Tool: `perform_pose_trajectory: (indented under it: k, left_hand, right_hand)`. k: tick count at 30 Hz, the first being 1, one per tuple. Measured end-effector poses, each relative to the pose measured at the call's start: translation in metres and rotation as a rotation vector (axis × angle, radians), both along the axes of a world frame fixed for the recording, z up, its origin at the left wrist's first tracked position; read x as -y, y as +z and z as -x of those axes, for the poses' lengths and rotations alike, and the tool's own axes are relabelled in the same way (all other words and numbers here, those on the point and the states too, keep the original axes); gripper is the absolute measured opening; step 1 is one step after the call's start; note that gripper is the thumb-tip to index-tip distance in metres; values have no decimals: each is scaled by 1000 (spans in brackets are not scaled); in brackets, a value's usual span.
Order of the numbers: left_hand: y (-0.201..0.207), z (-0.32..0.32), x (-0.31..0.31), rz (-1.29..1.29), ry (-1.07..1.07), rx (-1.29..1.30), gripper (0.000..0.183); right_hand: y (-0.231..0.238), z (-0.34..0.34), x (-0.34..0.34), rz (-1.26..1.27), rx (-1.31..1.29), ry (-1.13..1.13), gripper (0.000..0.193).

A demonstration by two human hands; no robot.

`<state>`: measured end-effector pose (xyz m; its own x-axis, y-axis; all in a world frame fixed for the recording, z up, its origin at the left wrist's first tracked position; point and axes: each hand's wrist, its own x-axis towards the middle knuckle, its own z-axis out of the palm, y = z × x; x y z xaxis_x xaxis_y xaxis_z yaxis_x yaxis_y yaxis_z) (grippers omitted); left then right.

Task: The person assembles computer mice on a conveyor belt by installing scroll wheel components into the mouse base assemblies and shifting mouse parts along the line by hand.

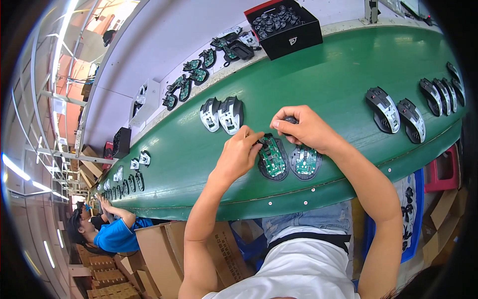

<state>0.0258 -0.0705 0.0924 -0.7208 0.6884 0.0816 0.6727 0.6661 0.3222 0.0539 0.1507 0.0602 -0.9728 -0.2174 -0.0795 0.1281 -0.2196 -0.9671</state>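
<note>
Two computer mouse bases lie side by side on the green belt in front of me, each a black shell carrying a green circuit board. At the upper left edge of the left mouse base [273, 158], the thumb and fingers of my left hand [241, 152] are pinched together. My right hand [307, 130] is raised just above the right mouse base [305, 163], covering its upper end. Its curled fingers hold a small black rounded part [291, 120], whose exact kind I cannot make out. Beyond my left hand stand two white-and-black mouse shells [230, 115].
More mouse shells [383, 110] stand in groups on the green belt [328, 74] at right and far left. A black box [294, 42] of small black parts and several circuit-board bases [198, 75] line the far ledge. A person in blue [117, 234] works at left. A blue crate [418, 214] is at lower right.
</note>
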Motion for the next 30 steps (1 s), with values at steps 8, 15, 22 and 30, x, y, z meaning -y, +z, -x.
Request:
perform_pose_trajectory:
  k: [8,15,22,30]
  left_hand:
    - [4,7,1,-53,-53,135,26]
    - [9,3,-3,-11,-193,34,25]
    - [7,1,-7,92,-277,-49,25]
    - [7,6,-10,6,-81,121,26]
  right_hand:
    - [3,1,2,-22,-17,-26,16]
    - [2,1,5,14,-22,-19,16]
    - [-2,0,2,-15,-29,-34,18]
    - [-2,0,8,-6,-33,-34,18]
